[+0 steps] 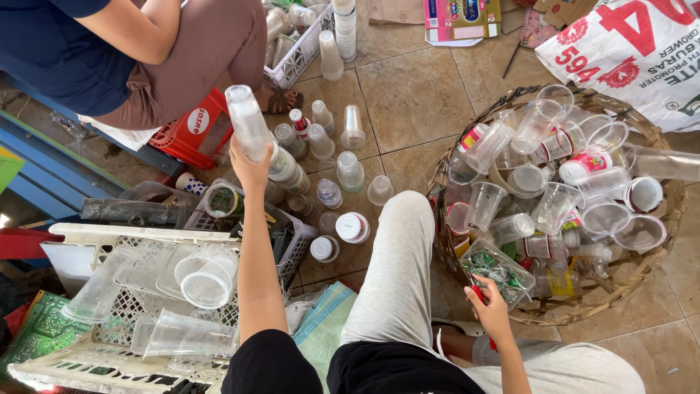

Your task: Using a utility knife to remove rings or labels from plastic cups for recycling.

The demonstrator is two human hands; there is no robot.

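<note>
My left hand reaches forward and grips a tall stack of clear plastic cups, held tilted above several more cup stacks standing on the tiled floor. My right hand is low at the near rim of a round wicker basket, fingers closed on a small red object that I cannot identify. The basket is piled with loose clear plastic cups and crumpled clear packaging. My grey-trousered knee lies between the two hands.
A white plastic crate at left holds clear cups. Another person in a dark top and brown trousers sits at top left by a red crate. Another white crate with cups stands at the back. A printed white sack lies top right.
</note>
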